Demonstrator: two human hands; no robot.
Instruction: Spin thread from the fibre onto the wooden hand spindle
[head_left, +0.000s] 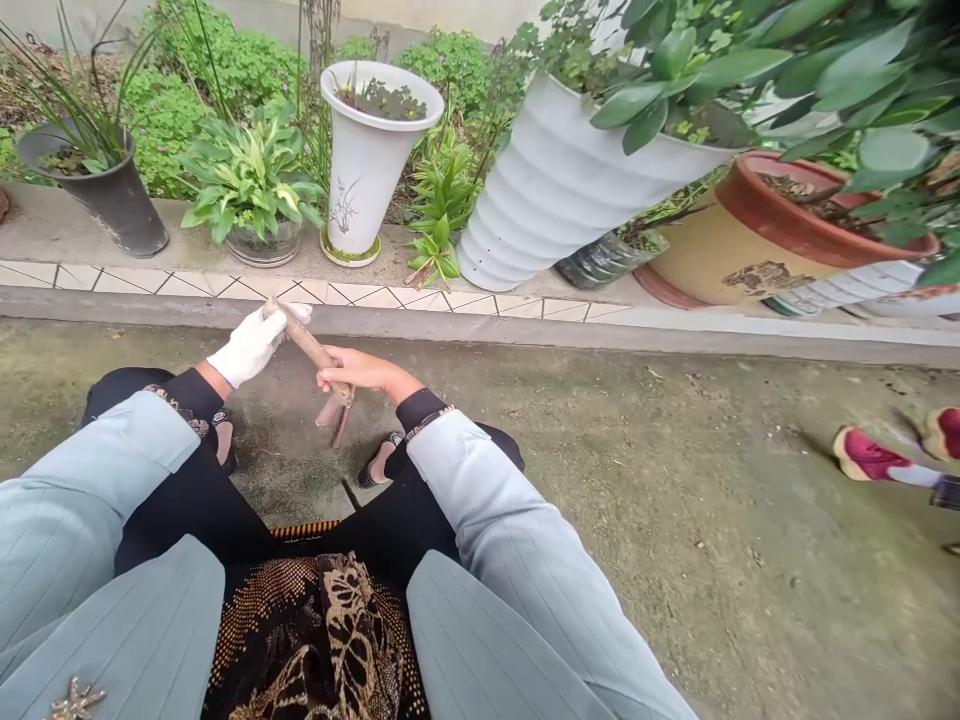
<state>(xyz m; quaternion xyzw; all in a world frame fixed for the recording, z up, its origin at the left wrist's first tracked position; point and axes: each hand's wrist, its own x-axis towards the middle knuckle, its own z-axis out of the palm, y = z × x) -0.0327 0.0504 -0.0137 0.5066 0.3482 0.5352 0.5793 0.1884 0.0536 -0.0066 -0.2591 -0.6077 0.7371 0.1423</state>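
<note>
"One pale brown, wood-like stick (pixel 306 342) was where?"
"In front of the tall white flared flowerpot (pixel 364 165)."
"And each grip?"
"The white-gloved left hand (pixel 251 345) clamped its end nearer the flowerpot; the bare right hand (pixel 360 370) clamped it farther off."

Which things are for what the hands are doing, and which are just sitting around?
In use: brown stick; gloved left hand at its far end; bare right hand nearer its other end.

Just there: dark pot; ribbed white pot; another person's red shoe.
</note>
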